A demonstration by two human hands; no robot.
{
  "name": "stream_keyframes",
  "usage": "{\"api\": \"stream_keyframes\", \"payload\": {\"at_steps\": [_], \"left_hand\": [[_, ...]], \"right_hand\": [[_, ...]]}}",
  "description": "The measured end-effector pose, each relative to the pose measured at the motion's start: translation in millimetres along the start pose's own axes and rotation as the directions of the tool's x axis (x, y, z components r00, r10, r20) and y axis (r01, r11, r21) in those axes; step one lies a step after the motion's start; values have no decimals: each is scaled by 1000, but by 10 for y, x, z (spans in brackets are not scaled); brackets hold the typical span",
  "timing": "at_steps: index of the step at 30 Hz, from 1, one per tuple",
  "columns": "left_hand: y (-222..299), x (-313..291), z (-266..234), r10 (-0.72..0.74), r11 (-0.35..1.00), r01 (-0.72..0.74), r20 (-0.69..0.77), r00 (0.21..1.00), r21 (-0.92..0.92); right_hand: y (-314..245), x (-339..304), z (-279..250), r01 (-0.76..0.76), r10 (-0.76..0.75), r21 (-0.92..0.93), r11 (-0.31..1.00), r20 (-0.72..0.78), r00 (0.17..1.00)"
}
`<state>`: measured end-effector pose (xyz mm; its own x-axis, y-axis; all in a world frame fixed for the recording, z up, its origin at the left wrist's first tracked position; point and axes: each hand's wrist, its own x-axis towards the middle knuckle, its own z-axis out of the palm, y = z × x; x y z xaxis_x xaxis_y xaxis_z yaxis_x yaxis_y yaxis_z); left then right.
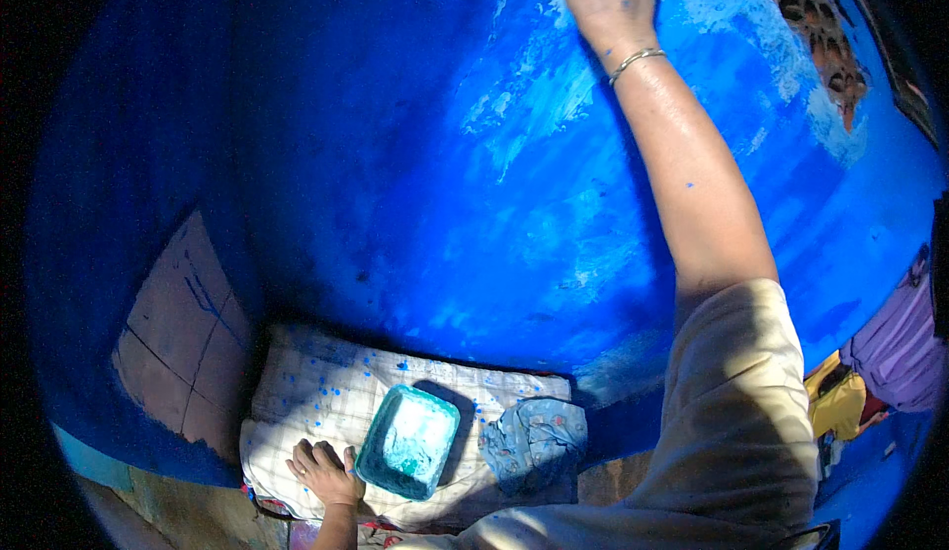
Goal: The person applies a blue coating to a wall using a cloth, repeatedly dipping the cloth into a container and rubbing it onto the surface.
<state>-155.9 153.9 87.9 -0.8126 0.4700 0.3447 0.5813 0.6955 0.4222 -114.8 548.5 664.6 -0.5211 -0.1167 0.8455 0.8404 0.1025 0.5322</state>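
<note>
My right hand (615, 1), with a bangle on its wrist, is raised against the blue wall (395, 155) at the top edge of the view. Its fingers are curled closed, and a bit of something light blue shows beside them, too cut off to name. Low on the left, my left hand (324, 473) lies on a pale, checked cloth (297, 392) spotted with blue paint. Its fingers are spread and hold nothing, with the thumb close to a teal plastic tub (454, 441) that has whitish-green residue inside. Right of the tub lies a crumpled blue patterned cloth (539, 441).
Exposed rough brick (816, 31) shows at the upper right of the wall, bordered by paler patches. Pinkish tiles (188, 333) are set in the left wall. Purple fabric (900, 333) and a yellow fabric-like item (836, 402) are at the right edge.
</note>
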Motion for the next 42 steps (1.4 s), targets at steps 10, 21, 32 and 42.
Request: {"api": "stream_keyframes", "payload": {"at_steps": [10,21,32,42], "left_hand": [[21,17,19,-23,999,24,37,999,-45],[-23,-15,-13,-12,999,13,23,1000,-51],[-21,-11,-22,-16,997,19,46,999,-78],[-33,-20,-13,0,999,1,21,1000,-54]], "right_hand": [[766,217,-493,154,15,628,763,-254,967],[437,976,-175,-252,239,108,962,118,964],[-933,574,-361,-282,203,504,816,207,957],[282,923,-769,-487,402,432,759,277,872]]}}
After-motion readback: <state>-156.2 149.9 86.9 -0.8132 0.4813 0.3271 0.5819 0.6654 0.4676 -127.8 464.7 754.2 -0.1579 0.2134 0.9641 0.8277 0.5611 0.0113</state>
